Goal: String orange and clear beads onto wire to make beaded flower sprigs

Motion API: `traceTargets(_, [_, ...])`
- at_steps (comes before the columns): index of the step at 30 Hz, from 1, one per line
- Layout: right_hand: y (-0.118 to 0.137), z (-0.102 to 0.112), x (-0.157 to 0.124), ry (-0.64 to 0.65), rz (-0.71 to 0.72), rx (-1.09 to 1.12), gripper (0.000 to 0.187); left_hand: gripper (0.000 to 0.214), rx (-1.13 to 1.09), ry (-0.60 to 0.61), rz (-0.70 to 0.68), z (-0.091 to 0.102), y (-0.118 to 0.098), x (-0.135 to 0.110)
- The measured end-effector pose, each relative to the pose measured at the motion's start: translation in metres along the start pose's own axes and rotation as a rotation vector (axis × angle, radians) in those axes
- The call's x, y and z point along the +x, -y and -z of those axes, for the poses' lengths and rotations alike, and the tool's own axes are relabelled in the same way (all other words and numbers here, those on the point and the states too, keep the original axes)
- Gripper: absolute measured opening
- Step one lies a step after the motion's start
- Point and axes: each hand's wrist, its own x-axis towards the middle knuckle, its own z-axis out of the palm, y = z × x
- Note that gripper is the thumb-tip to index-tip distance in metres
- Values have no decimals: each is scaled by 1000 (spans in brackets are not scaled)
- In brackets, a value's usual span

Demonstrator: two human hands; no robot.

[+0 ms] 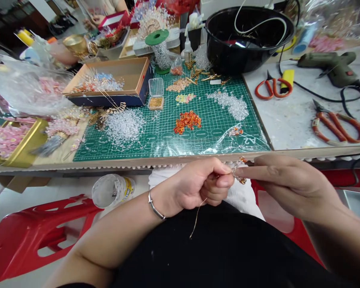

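In front of the table edge, my left hand [208, 182] is closed in a pinch on a small beaded wire sprig [242, 181] with orange and clear beads. A thin gold wire [195, 220] hangs down from under my left fist. My right hand [288, 186] meets it from the other side, fingertips pinched on the same sprig, partly hiding it. On the cutting mat just beyond lies a similar beaded sprig [235, 131]. A pile of orange beads [187, 121] and a pile of clear beads [232, 105] sit farther back on the mat.
The green cutting mat [156, 148] also bears white beads [124, 127] and a small box of gold beads [156, 103]. Red-handled cutters [337, 124], snips [273, 89] and a glue gun [330, 64] lie right. A black basin [246, 44] stands behind. Another person [99, 12] is at the back.
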Motion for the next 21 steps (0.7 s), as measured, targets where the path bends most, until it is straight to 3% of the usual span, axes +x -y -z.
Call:
traceTargets(5, [-15, -10, -6, 54, 9, 176, 26, 32, 31, -54, -113, -3, 1, -7])
traceTargets(11, [-13, -29, -15, 83, -240, 308, 17, 30, 150, -99, -224, -5, -4, -17])
traceTargets(15, [11, -22, -7, 212, -323, 275, 19, 32, 500, -107, -227, -7, -15, -26])
traceTargets(21, [25, -22, -3, 181, -479, 410, 17, 39, 866, -239, -156, -10, -25, -42])
